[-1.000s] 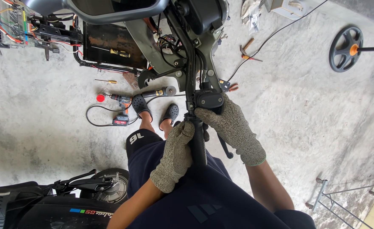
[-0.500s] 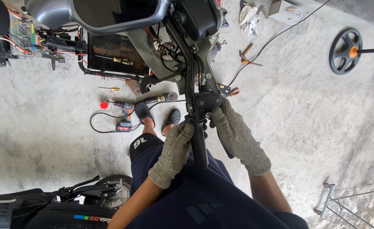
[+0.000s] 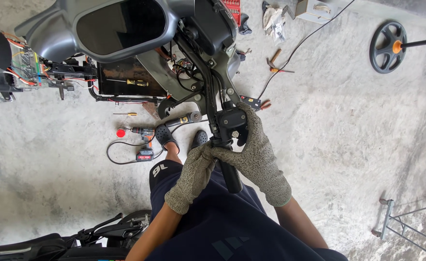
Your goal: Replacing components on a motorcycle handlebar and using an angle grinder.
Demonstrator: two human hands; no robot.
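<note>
I look down at a scooter's black handlebar (image 3: 208, 82) that runs toward me and ends in a black grip (image 3: 231, 176). My right hand (image 3: 256, 152), in a grey knit glove, wraps the bar just below the black control housing (image 3: 232, 123), with fingers around the housing's side. My left hand (image 3: 193, 176), also gloved, presses against the bar from the left, with its fingers meeting the right hand's. The grey front cowl with its dark panel (image 3: 121, 26) sits above, with loose wiring showing at the stripped front.
On the concrete floor lie a cordless drill (image 3: 143, 131) with a cable, a small screwdriver (image 3: 126, 114), pliers (image 3: 275, 60) and a long cable. A black wheel on a rod (image 3: 388, 47) stands top right, a metal rack (image 3: 399, 222) bottom right, another scooter's handlebar (image 3: 101, 229) bottom left.
My view has shifted slightly downward and left. Both hands stay on the handlebar, and the right hand has closed more tightly around the bar below the control housing.
</note>
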